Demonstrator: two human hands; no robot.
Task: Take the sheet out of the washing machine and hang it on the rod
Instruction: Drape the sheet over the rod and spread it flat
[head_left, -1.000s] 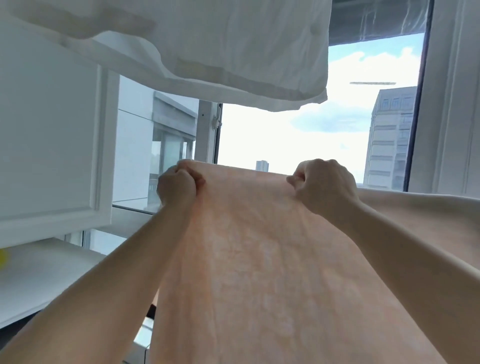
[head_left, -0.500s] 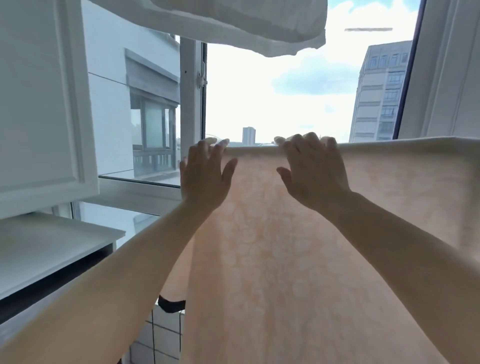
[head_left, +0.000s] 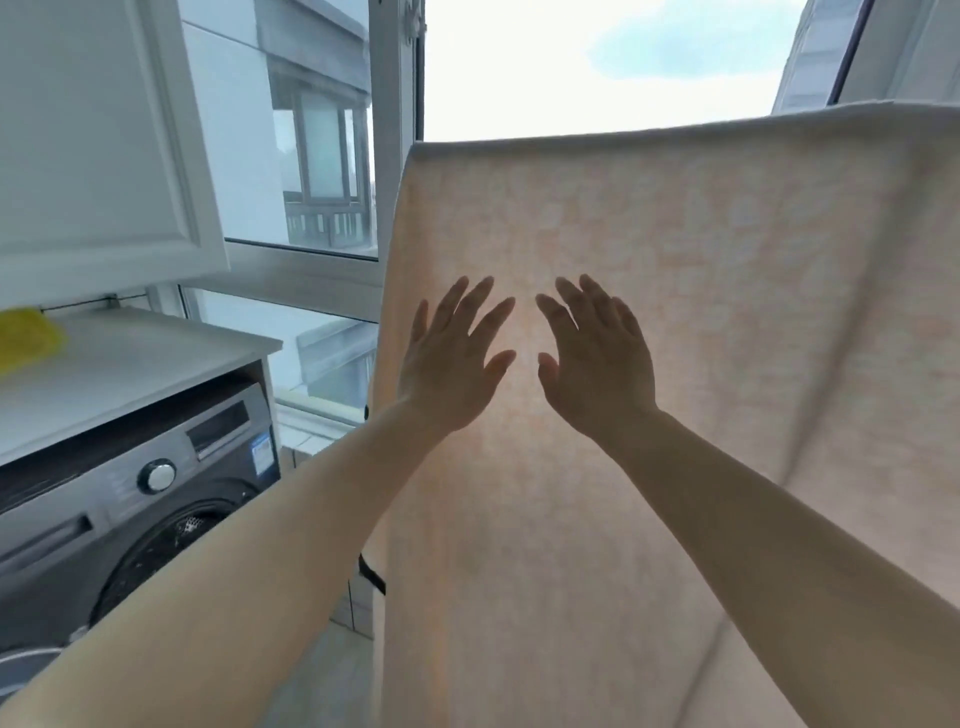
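pale peach translucent fabric sheet (head_left: 649, 322) draped over rod, top fold runs left-right above both hands | left hand (head_left: 449, 364), right hand (head_left: 597, 364) fingers spread, gripping nothing, side by side at sheet face | contact unclear

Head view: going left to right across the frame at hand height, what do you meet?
Yellow cloth → washing machine → left hand → right hand → the sheet's right part, hanging.
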